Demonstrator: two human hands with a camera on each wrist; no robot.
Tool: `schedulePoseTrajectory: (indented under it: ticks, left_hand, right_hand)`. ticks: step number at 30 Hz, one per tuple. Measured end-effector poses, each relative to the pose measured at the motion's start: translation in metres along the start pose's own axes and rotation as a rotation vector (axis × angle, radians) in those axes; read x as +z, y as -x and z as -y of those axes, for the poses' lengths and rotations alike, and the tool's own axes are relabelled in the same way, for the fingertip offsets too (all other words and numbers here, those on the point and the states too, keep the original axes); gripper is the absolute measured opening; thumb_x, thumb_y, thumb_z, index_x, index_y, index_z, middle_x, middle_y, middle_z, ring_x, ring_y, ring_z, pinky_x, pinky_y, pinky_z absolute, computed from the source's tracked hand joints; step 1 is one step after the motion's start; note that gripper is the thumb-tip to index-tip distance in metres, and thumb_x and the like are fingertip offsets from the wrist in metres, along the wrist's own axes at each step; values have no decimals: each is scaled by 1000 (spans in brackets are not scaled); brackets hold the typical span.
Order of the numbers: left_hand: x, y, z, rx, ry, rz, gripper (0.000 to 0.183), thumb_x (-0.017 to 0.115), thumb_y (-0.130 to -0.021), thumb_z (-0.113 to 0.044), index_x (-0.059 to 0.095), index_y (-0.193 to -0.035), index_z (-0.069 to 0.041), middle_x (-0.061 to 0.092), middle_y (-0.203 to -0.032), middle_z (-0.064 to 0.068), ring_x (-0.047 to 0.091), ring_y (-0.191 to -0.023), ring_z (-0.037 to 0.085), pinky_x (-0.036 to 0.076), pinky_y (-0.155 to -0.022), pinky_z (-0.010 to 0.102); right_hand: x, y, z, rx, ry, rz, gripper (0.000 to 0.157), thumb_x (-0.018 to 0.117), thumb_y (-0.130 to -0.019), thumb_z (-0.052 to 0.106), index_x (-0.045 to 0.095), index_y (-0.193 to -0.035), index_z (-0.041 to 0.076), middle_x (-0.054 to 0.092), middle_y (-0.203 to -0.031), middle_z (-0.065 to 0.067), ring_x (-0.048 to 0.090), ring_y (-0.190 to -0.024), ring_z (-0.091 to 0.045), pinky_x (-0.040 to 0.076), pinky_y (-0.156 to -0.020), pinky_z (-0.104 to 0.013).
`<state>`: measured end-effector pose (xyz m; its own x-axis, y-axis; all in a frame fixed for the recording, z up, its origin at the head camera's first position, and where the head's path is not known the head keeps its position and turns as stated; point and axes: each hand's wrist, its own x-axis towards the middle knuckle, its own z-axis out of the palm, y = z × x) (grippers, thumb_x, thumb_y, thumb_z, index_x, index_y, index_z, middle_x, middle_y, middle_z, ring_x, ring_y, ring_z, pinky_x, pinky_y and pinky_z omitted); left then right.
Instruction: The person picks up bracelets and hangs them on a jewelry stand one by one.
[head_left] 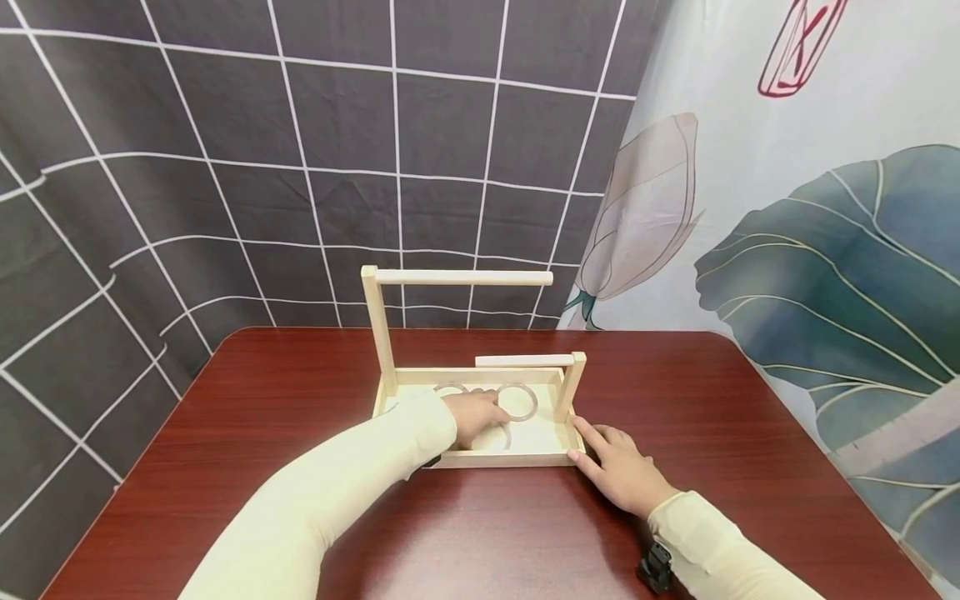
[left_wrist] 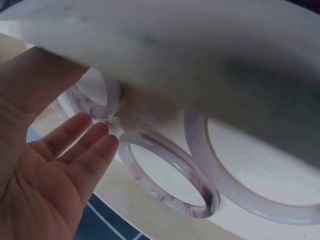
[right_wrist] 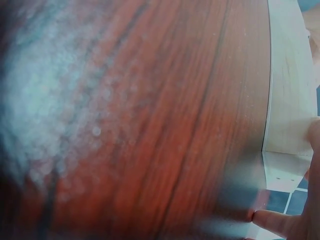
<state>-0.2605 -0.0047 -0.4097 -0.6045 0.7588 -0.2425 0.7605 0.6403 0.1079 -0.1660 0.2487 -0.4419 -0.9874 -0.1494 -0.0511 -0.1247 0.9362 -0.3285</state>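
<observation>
Reddish table (head_left: 450, 533): left hand (head_left: 474, 414) among bangles (left_wrist: 197, 135), hold unclear; right hand (head_left: 624, 472) unclenched against tray (head_left: 517, 459).

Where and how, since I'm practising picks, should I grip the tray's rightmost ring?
The ring is probably best pinched at its right edge, from above: its opening faces up, leaving fingertip room inside, and that edge lies away from the left hand.

tray's (head_left: 510, 459) on the surface (head_left: 465, 533), rings (head_left: 534, 404) in it, one post (head_left: 381, 333) at its left end, another post (head_left: 570, 387) right, curtain (head_left: 337, 125) behind
</observation>
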Motion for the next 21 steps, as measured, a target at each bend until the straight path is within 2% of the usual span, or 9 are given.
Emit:
schedulePoseTrajectory:
  ticks: [10,15,21]
  left_hand:
    - [-3,0,-1,8,21,6,58,85,-62,0,68,-114,-18,56,-114,7,54,-99,19,46,-83,26]
    - [-2,-3,0,10,16,15,52,84,-62,0,69,-108,-18,59,-116,6,55,-101,19,46,-87,28]
    - [-1,-5,2,-12,20,31,53,84,-61,0,69,-108,-20,60,-117,5,56,-104,18,46,-90,30]
  right_hand:
    - [0,1,1,-6,5,-8,64,43,-96,57,36,-149,23,46,-136,-21,39,-129,-43,32,-79,-81]
    - [1,1,0,-14,4,-15,63,43,-96,55,36,-149,22,46,-135,-20,39,-129,-43,32,-78,-82]
    - [1,1,1,-21,3,-25,62,44,-97,54,37,-149,22,47,-135,-20,40,-128,-43,33,-77,-81]
